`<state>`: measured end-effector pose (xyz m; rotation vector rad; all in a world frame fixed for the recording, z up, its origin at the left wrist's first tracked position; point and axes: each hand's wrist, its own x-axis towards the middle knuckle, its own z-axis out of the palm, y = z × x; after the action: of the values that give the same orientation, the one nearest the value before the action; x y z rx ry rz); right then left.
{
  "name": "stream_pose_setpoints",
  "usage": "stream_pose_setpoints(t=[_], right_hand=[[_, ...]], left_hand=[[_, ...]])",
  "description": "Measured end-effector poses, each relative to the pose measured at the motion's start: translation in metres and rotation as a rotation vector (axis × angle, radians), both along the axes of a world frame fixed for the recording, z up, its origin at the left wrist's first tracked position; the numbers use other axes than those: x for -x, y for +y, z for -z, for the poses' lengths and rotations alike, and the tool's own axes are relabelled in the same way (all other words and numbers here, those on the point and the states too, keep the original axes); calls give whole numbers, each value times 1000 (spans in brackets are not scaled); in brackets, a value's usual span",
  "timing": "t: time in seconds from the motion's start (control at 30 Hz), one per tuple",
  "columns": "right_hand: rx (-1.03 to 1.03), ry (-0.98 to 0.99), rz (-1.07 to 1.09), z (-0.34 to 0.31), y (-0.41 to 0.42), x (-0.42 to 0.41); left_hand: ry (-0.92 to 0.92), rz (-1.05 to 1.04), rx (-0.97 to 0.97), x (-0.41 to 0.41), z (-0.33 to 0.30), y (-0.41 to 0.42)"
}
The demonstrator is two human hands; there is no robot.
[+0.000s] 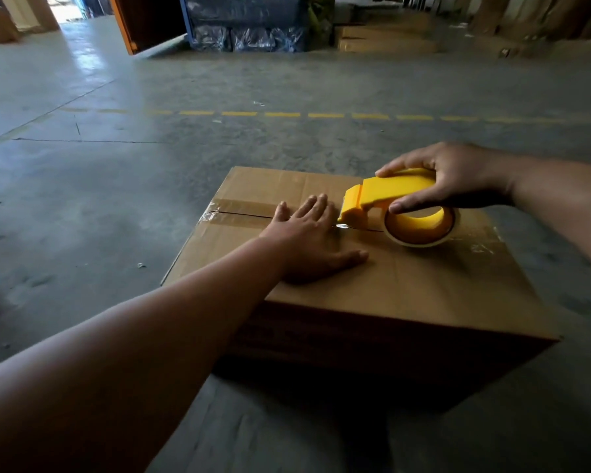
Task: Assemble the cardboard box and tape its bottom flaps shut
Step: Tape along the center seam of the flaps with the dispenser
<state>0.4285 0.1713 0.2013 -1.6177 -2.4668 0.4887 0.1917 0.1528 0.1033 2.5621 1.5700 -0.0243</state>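
Observation:
A brown cardboard box (pixel 406 285) stands on the concrete floor with its closed flaps facing up. Clear tape (pixel 243 208) covers the left part of the centre seam and wraps over the left edge. My left hand (pixel 311 240) lies flat, palm down, on the flaps at the seam, just left of the dispenser. My right hand (pixel 444 179) grips a yellow tape dispenser (pixel 382 196) with its roll (pixel 420 227) resting on the box; its cutter end touches the seam beside my left fingers. The seam under my left hand is hidden.
Grey concrete floor (pixel 116 199) surrounds the box, with a dashed yellow line (pixel 280 114) across it farther off. Wrapped goods (pixel 249 35) and flat cardboard stacks (pixel 382 39) line the back. An orange-edged door (pixel 130 25) stands at back left.

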Motion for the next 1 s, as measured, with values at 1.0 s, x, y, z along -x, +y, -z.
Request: stream_pose_setpoints(t=[1.0], right_hand=[[-38, 62, 45, 4, -28, -63]], left_hand=[[96, -19, 57, 29, -6, 4]])
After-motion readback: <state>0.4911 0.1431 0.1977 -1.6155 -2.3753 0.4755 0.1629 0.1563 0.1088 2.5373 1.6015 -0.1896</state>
